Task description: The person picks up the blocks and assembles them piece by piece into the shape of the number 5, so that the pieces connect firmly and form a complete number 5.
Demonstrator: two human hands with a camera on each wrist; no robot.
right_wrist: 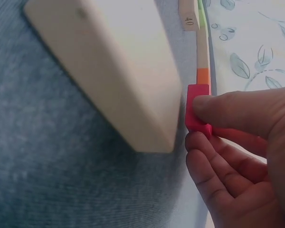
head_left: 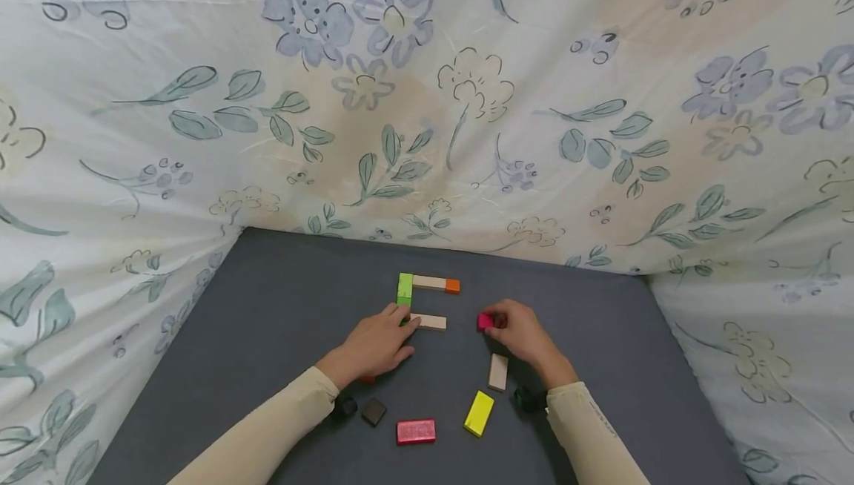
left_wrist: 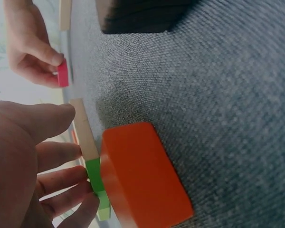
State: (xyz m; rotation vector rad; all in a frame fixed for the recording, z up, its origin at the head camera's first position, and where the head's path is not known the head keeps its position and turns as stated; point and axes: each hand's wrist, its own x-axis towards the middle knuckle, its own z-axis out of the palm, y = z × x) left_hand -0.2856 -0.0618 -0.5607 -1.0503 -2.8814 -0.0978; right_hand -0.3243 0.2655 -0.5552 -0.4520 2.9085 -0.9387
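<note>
My right hand point(head_left: 527, 335) pinches a small pinkish-red block point(head_left: 484, 322) between thumb and fingers, at the right of a row of blocks; the right wrist view shows the thumb across the block's face. My left hand point(head_left: 373, 344) rests its fingertips against a green block point(left_wrist: 94, 173) and a plain wooden block point(head_left: 430, 322), fingers loosely extended. These two belong to a layout like a bracket opening rightward: a light green block point(head_left: 405, 286) forms its left side, and another plain wooden block point(head_left: 429, 282) ending in an orange block point(head_left: 452, 287) forms its far side.
Nearer me on the dark grey cloth lie a plain wooden block point(head_left: 497, 372), a yellow block point(head_left: 478, 414), a red block point(head_left: 416, 431) and a dark brown block point(head_left: 374, 412). An orange-red block point(left_wrist: 142, 175) sits beneath my left hand. Floral fabric point(head_left: 467, 136) hangs behind and at both sides.
</note>
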